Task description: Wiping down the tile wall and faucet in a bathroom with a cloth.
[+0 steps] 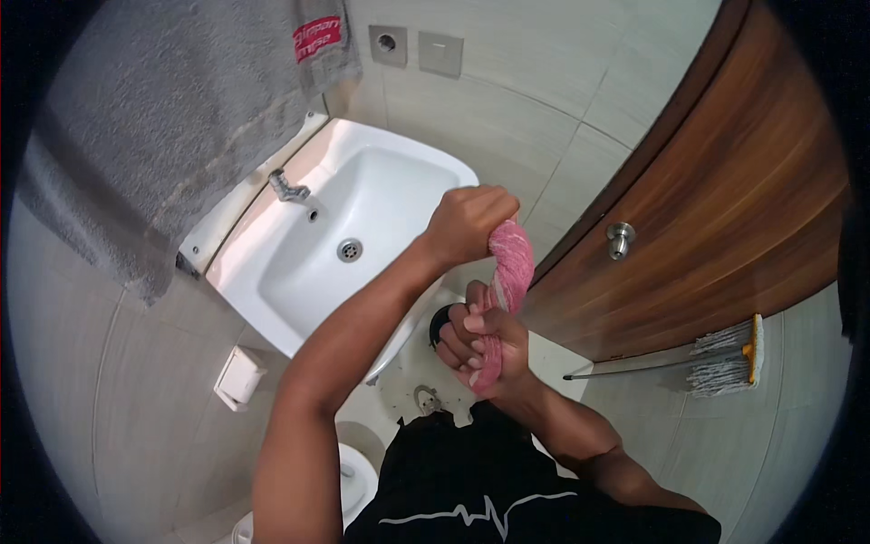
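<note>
A pink cloth (513, 262), twisted tight into a rope, is gripped at both ends. My left hand (469, 221) is closed around its upper end, beside the right rim of the white washbasin (350, 183). Lower down and nearer my body, my right hand (493, 340) has its fingers wrapped about the other end, thumb on top. Between the two fists the cloth bows out to the right. A chrome tap (289, 187) stands at the basin's back left edge, and a metal drain (349, 250) sits in the bowl.
A grey towel (183, 109) hangs at upper left. To the right is a wooden door (720, 204) with a metal knob (619, 239). A mop (724, 360) leans by the wall below it. A toilet (357, 483) and a paper holder (240, 378) are at lower left.
</note>
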`<act>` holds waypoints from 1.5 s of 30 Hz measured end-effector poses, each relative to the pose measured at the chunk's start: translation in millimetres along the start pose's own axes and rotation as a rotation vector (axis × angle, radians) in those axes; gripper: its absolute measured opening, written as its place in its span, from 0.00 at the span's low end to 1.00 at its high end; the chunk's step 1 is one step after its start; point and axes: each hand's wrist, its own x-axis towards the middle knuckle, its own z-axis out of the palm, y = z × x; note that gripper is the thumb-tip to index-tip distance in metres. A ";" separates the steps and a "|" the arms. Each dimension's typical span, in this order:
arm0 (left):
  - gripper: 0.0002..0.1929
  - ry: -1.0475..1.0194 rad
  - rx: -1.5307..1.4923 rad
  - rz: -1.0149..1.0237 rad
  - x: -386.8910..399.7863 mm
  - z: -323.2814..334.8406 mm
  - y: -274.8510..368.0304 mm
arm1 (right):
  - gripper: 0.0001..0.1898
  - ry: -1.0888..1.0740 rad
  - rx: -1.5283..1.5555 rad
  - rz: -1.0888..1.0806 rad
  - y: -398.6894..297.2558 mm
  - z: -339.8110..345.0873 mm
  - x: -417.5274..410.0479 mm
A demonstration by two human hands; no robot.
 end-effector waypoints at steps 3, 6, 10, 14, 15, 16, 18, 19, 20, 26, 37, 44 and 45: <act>0.13 0.155 -0.044 0.048 -6.0 21.9 5.3 | 0.04 -0.054 0.135 -0.074 3.2 2.1 6.3; 0.10 0.059 -0.085 0.024 -2.8 24.3 21.8 | 0.02 -0.172 0.194 -0.200 1.0 5.9 6.5; 0.14 -0.060 -0.097 -0.124 -9.3 18.2 44.2 | 0.08 0.010 0.212 -0.153 0.5 25.4 7.6; 0.28 0.064 -0.715 -0.448 -29.5 28.8 68.1 | 0.22 -0.417 -0.031 -0.116 -4.8 -10.4 7.8; 0.30 0.048 -0.753 -0.638 -36.7 16.7 76.2 | 0.27 -0.259 -0.249 0.024 -13.6 -6.6 -4.0; 0.32 0.032 -0.818 -0.822 -42.3 15.2 81.3 | 0.29 -0.331 -0.439 0.073 -33.3 -20.9 -11.5; 0.34 0.019 -0.891 -0.999 -37.9 18.4 81.9 | 0.31 -0.352 -0.685 -0.025 -74.3 -81.7 -35.7; 0.36 0.078 -1.139 -1.016 -37.7 17.1 83.5 | 0.31 -0.322 -0.582 -0.251 -83.1 -101.3 -36.6; 0.39 0.146 -1.384 -1.017 -34.8 15.0 87.1 | 0.32 -0.104 -0.660 -0.426 -87.7 -125.1 -42.1; 0.41 0.292 -2.064 -1.002 2.8 45.5 163.9 | 0.32 0.322 -0.873 -0.871 -35.9 -120.9 -5.6; 0.20 0.148 -2.666 -0.706 -20.6 -14.1 178.1 | 0.08 -0.702 -2.209 -2.043 -195.6 11.9 64.8; 0.14 -0.316 -1.239 -1.351 -34.1 -59.0 125.3 | 0.11 -1.069 -2.605 -1.457 -226.5 31.4 70.3; 0.14 -0.383 -0.947 -1.321 -36.9 -56.8 107.4 | 0.11 -1.068 -2.609 -1.444 -222.5 18.8 70.2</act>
